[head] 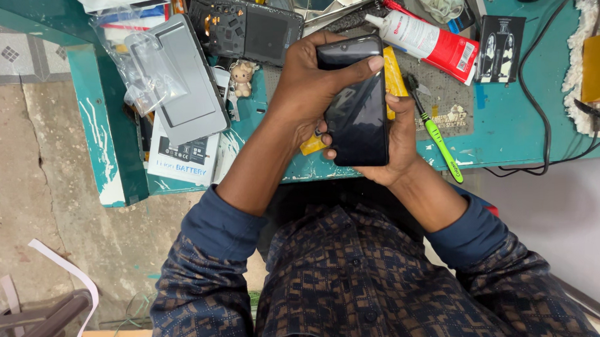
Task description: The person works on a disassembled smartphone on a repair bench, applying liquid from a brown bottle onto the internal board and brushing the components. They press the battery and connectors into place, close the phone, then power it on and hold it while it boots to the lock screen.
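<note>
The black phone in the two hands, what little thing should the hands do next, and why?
Probably press a thumb further along the edge of the black phone. The left hand grips its top with the thumb laid across the glass, and the right hand cradles it from below, above the teal table. That looks like squeezing the screen into its frame, so working along the edge seems the likely step.

My left hand (309, 82) and right hand (397, 135) are bare, without rings or gloves. My forearms are uncovered as far as plain dark-blue cuffs, one pushed up on each arm. Beyond the cuffs I wear a buttoned shirt of dark navy cloth printed with a repeating brown geometric block pattern, its placket running down the middle, nearest the camera.
</note>
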Available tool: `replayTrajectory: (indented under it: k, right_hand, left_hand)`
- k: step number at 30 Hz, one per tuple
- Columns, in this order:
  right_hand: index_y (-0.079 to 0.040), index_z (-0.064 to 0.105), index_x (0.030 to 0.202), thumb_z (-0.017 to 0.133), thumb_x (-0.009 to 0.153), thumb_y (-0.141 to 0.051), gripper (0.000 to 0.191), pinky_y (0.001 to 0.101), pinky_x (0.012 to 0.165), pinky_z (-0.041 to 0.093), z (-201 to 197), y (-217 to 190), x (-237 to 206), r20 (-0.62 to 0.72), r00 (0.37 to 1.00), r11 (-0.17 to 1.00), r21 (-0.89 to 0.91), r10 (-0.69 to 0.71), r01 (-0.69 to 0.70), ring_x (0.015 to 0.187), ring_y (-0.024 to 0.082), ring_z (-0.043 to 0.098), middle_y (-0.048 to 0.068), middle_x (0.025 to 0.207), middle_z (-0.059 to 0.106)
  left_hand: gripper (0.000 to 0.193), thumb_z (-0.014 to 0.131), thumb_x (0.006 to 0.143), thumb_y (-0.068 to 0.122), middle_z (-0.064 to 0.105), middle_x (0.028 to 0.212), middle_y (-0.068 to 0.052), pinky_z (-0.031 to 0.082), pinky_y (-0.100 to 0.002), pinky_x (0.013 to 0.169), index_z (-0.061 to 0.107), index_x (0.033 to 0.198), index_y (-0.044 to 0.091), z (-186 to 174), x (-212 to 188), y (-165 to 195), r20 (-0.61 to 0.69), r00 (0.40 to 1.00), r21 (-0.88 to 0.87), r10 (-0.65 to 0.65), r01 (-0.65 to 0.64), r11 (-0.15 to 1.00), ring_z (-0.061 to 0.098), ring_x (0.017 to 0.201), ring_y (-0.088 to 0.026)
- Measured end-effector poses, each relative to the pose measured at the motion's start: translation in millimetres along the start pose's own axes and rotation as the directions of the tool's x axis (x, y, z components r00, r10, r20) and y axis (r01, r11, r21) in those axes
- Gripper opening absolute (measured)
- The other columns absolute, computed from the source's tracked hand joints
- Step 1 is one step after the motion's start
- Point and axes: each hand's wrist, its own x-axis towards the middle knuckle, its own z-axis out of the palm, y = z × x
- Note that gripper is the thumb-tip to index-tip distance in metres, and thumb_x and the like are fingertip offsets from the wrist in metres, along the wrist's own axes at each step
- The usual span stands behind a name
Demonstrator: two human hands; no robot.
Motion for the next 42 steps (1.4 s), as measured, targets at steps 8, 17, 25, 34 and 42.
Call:
replayTrajectory:
  k: [8, 17, 25, 34, 42]
  right_hand:
    - [-0.001, 0.05, 0.149, 0.058, 0.092, -0.066, 0.087, 0.0458, 0.088, 0.051, 3.9, -5.7, -1.9, 0.019, 1.0, 0.999, 0.038, 0.009, -0.01, 0.106, 0.031, 0.062, 0.02, 0.128, 0.062]
    - [-0.006, 0.049, 0.155, 0.058, 0.092, -0.069, 0.089, 0.0469, 0.09, 0.051, -5.9, -5.5, 0.6, 0.092, 0.995, 0.987, 0.157, -0.027, 0.013, 0.11, 0.033, 0.062, 0.021, 0.133, 0.059]
    - [-0.004, 0.051, 0.151, 0.056, 0.092, -0.07, 0.089, 0.0468, 0.088, 0.051, -12.4, 0.2, -1.2, 0.1, 0.995, 0.989, 0.151, -0.021, 0.006, 0.108, 0.032, 0.061, 0.021, 0.134, 0.059]
    - [-0.004, 0.053, 0.149, 0.055, 0.092, -0.071, 0.087, 0.0479, 0.086, 0.049, -19.4, 6.3, 1.4, 0.104, 0.995, 0.982, 0.188, -0.01, -0.01, 0.107, 0.035, 0.06, 0.022, 0.13, 0.059]
    - [-0.003, 0.051, 0.151, 0.053, 0.092, -0.073, 0.092, 0.0476, 0.086, 0.048, -23.0, 9.9, -1.0, 0.12, 0.993, 0.971, 0.236, -0.002, -0.027, 0.106, 0.034, 0.061, 0.022, 0.132, 0.06]
  left_hand:
    - [0.058, 0.065, 0.102, 0.046, 0.076, 0.109, -0.013, 0.065, -0.027, 0.085, 0.064, 0.13, -0.005, -24.6, 3.0, 12.4, 0.281, 0.96, -0.387, -0.003, 0.116, 0.915, 0.079, 0.092, -0.016]
    - [0.066, 0.046, 0.112, 0.056, 0.061, 0.059, -0.001, 0.044, -0.025, 0.034, 0.066, 0.119, -0.006, -21.4, 9.5, -36.4, 0.466, 0.884, -0.546, 0.028, 0.263, 0.795, 0.054, 0.04, -0.007]
    - [0.063, 0.041, 0.11, 0.048, 0.073, 0.08, -0.013, 0.047, -0.024, 0.041, 0.059, 0.13, -0.009, -26.5, 15.8, -45.1, 0.449, 0.893, -0.582, 0.012, 0.282, 0.763, 0.056, 0.045, -0.01]
    - [0.062, 0.044, 0.114, 0.052, 0.069, 0.073, -0.012, 0.05, -0.026, 0.042, 0.058, 0.129, -0.007, -37.4, 17.8, -64.6, 0.478, 0.878, -0.591, 0.024, 0.302, 0.748, 0.061, 0.048, -0.013]
    - [0.07, 0.043, 0.104, 0.055, 0.076, 0.09, -0.018, 0.051, -0.023, 0.042, 0.058, 0.132, -0.007, -31.2, 18.6, -57.5, 0.485, 0.874, -0.527, -0.009, 0.301, 0.795, 0.061, 0.047, -0.011]
